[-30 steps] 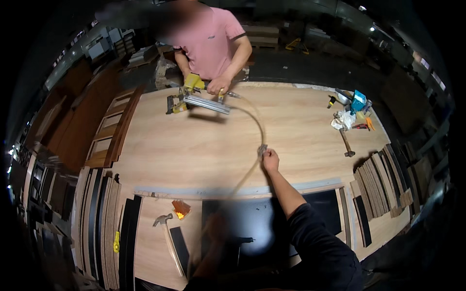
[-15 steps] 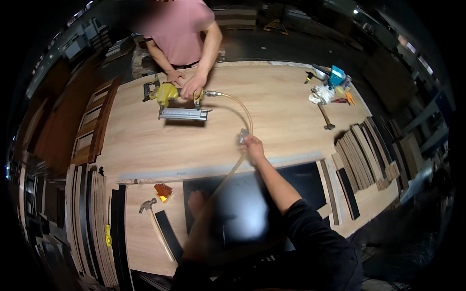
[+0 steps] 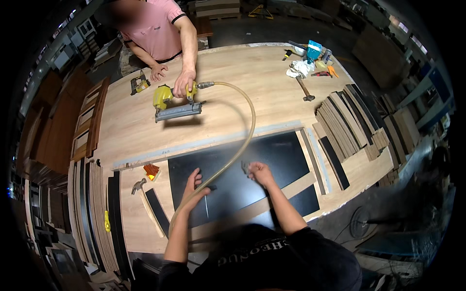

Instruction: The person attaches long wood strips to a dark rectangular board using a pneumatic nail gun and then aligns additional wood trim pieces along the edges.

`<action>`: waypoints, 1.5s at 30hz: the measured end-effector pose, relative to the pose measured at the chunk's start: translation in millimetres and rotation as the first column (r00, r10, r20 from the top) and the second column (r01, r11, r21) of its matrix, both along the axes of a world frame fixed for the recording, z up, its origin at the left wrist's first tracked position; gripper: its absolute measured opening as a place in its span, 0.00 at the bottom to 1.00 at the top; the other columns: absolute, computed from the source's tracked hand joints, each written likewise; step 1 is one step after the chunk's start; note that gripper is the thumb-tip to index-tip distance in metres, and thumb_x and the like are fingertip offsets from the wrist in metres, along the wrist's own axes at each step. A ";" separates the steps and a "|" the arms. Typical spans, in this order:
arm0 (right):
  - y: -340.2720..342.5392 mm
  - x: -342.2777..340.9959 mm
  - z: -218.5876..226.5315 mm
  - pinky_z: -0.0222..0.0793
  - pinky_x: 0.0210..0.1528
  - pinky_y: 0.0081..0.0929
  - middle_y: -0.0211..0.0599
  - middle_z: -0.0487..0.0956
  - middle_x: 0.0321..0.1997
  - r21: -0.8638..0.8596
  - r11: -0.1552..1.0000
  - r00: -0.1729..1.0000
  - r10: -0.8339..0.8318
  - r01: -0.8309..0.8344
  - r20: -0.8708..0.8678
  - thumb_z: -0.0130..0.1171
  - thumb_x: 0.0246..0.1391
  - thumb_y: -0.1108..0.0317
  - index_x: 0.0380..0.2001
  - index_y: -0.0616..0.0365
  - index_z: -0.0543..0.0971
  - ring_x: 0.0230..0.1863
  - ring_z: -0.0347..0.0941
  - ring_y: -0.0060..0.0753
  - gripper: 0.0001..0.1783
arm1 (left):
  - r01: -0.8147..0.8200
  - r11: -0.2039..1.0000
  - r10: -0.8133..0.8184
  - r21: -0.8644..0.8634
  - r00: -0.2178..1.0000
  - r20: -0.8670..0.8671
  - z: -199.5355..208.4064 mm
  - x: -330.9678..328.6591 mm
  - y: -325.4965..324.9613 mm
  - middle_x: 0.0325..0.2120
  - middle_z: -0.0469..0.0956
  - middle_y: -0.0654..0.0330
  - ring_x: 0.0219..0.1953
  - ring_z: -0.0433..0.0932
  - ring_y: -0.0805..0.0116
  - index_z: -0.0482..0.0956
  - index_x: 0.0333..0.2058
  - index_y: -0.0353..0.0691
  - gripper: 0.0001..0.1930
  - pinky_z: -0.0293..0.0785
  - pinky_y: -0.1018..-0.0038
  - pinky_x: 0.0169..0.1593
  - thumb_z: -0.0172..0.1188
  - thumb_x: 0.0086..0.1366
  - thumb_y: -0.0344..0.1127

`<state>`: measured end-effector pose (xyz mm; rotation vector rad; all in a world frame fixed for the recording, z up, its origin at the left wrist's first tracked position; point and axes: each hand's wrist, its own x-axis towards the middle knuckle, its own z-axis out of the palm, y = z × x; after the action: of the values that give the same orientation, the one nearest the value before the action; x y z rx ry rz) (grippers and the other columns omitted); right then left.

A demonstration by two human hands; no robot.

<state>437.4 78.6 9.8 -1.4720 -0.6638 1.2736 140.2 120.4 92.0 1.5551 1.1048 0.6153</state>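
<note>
My left hand [image 3: 192,190] hovers over the left part of a glossy black panel [image 3: 286,154], its fingers spread. A yellowish air hose [image 3: 251,131] crosses in front of this hand and its wrist. Beside the thumb shows a small black piece [image 3: 212,187] with a thin pale shaft below it; whether the hand touches it is unclear. My right hand [image 3: 260,173] is closed, pinching a small grey piece [image 3: 245,167] above the panel's middle. Across the table, a person's hand [image 3: 185,82] grips a yellow nail gun [image 3: 177,103], to which the hose is joined.
A tan strip [image 3: 291,186] crosses the black panel. Left are a claw hammer [image 3: 140,187], reddish-brown pieces [image 3: 151,170] and a yellow-handled screwdriver [image 3: 107,220]. Stacked strips [image 3: 340,120] and another hammer [image 3: 305,90] lie right. A second nail gun [image 3: 140,84] sits beyond.
My right hand has drawn back from beside the hose toward me, still with the grey piece. My left hand has opened into view. The person's other hand has moved away from the nail gun.
</note>
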 end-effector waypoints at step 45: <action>20.3 -159.2 67.4 0.63 0.18 0.18 0.45 0.80 0.40 -0.040 0.919 0.890 0.367 -0.391 -0.271 0.39 0.65 0.62 0.58 0.60 0.62 0.17 0.66 0.22 0.21 | 0.076 0.930 -0.052 -0.359 0.996 0.076 73.6 -115.2 -149.7 0.41 0.79 0.55 0.40 0.79 0.65 0.76 0.48 0.34 0.14 0.75 0.73 0.43 0.52 0.66 0.32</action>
<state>278.2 98.9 77.2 -1.2525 -0.7473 1.7877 25.0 -29.3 165.7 1.2375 1.0467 0.3882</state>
